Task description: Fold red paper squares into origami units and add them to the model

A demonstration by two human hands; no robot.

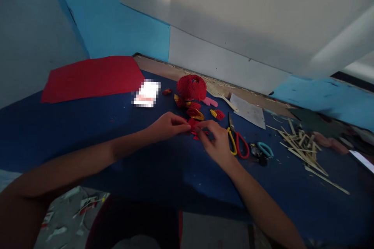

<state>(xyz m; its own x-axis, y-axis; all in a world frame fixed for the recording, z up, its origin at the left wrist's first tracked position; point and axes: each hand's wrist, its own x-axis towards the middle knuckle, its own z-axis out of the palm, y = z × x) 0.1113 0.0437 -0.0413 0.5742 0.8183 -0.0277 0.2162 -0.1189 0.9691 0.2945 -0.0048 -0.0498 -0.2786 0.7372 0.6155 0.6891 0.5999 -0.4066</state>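
A small piece of red paper is pinched between the fingertips of my left hand and my right hand. Both hands are closed, with fingers and thumbs drawn together over the blue table. Small red paper bits lie just under the fingertips. Beyond them stands a round red object of folded paper pieces with a hollow top. Red-and-yellow folded paper clusters lie in front of it, and another red-and-yellow cluster sits to the right. Scissors with red and yellow handles rest beside my right hand.
A large red sheet lies at the back left, near a bright blurred rectangle. On the right are a teal ring-shaped item, thin wooden sticks, white paper and a phone. Behind stands the wall.
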